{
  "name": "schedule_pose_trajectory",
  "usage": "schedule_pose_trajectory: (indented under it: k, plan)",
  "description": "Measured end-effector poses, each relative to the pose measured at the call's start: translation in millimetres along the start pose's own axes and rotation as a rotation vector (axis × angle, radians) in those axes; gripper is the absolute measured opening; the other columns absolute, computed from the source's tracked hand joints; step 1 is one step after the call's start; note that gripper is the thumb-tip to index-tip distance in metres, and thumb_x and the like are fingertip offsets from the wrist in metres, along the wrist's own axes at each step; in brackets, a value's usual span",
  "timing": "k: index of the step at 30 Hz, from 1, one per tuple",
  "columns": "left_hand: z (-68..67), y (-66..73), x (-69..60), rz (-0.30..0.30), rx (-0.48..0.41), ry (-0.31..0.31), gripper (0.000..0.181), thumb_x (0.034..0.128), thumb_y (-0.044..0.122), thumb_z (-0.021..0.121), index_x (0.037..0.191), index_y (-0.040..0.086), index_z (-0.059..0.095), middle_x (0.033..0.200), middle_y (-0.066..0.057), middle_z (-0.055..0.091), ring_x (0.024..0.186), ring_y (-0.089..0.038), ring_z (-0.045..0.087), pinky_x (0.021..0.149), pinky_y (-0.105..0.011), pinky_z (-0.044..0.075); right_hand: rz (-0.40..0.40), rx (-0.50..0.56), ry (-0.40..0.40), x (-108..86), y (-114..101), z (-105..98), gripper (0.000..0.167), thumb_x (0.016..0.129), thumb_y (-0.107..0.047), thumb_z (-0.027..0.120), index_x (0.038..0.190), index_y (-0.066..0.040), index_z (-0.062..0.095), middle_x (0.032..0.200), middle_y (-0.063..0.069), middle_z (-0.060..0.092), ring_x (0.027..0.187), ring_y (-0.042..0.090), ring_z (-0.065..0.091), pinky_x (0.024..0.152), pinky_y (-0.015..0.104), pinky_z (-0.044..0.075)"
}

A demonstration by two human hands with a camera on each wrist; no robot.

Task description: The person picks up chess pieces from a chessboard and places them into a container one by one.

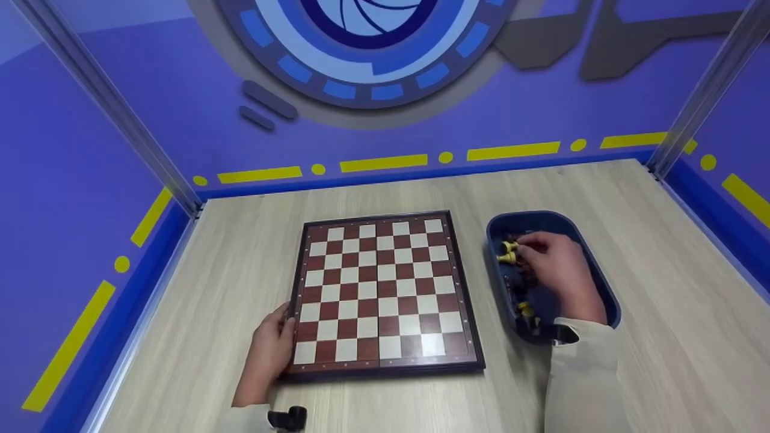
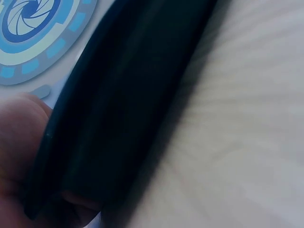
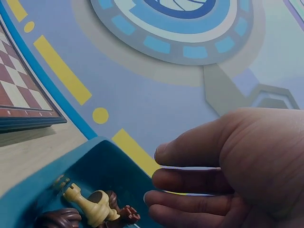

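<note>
A brown-and-white checkered chessboard lies on the table with bare squares. My left hand grips its near left edge. The left wrist view shows the board's dark side close up, with the thumb above and a fingertip under the rim. My right hand reaches into a dark blue bin of chess pieces. Its fingers are extended, with nothing visible between them in the right wrist view. A cream rook and dark pieces lie in the bin, just beyond the fingertips.
The pale wooden table carries the board at centre and the bin to its right. Blue printed walls with yellow marks enclose the table on the back and sides. Metal posts stand at the rear corners.
</note>
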State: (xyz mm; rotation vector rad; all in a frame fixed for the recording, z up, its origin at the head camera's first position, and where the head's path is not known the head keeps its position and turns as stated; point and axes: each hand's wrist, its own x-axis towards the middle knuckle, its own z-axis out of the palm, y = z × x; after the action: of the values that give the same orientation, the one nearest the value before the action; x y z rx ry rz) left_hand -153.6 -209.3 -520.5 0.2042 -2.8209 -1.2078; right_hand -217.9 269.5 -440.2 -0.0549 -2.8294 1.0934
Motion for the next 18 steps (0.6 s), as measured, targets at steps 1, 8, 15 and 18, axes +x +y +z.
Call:
schedule_pose_trajectory:
  k: [1, 8, 15, 18]
  plan:
    - [0.0, 0.7, 0.0, 0.002, 0.0, 0.001, 0.041, 0.1011, 0.01, 0.046, 0.14, -0.006, 0.046, 0.111, -0.02, 0.062, 0.099, -0.027, 0.063, 0.086, -0.045, 0.051, 0.002, 0.003, 0.0, -0.2, -0.8, -0.2, 0.028, 0.096, -0.024, 0.058, 0.116, -0.008, 0.069, 0.111, 0.015, 0.07, 0.091, 0.026, 0.063, 0.075, 0.034, 0.047]
    - [1.0, 2.4, 4.1, 0.033, 0.05, 0.007, 0.043, 0.0996, 0.009, 0.047, 0.14, -0.007, 0.045, 0.105, -0.02, 0.062, 0.098, -0.03, 0.062, 0.088, -0.048, 0.05, 0.013, 0.029, -0.005, -3.2, -5.1, 1.4, 0.031, 0.099, -0.028, 0.054, 0.12, -0.01, 0.067, 0.116, 0.014, 0.068, 0.092, 0.025, 0.064, 0.078, 0.037, 0.05]
    - [-3.7, 3.0, 5.2, 0.036, 0.121, 0.002, 0.048, 0.099, 0.013, 0.049, 0.143, -0.006, 0.041, 0.104, -0.018, 0.057, 0.089, -0.024, 0.058, 0.082, -0.044, 0.049, -0.05, 0.042, 0.038, -5.7, -10.5, 12.3, 0.031, 0.098, -0.029, 0.056, 0.119, -0.009, 0.067, 0.115, 0.014, 0.067, 0.098, 0.029, 0.063, 0.087, 0.047, 0.05]
    - [-7.8, 5.6, 6.8, 0.037, 0.134, 0.001, 0.05, 0.0997, 0.015, 0.048, 0.145, -0.004, 0.038, 0.113, -0.022, 0.054, 0.094, -0.028, 0.06, 0.085, -0.046, 0.05, -0.077, 0.055, 0.062, -6.5, -14.3, 16.5, 0.03, 0.098, -0.027, 0.057, 0.119, -0.008, 0.066, 0.117, 0.015, 0.065, 0.104, 0.031, 0.062, 0.092, 0.051, 0.05]
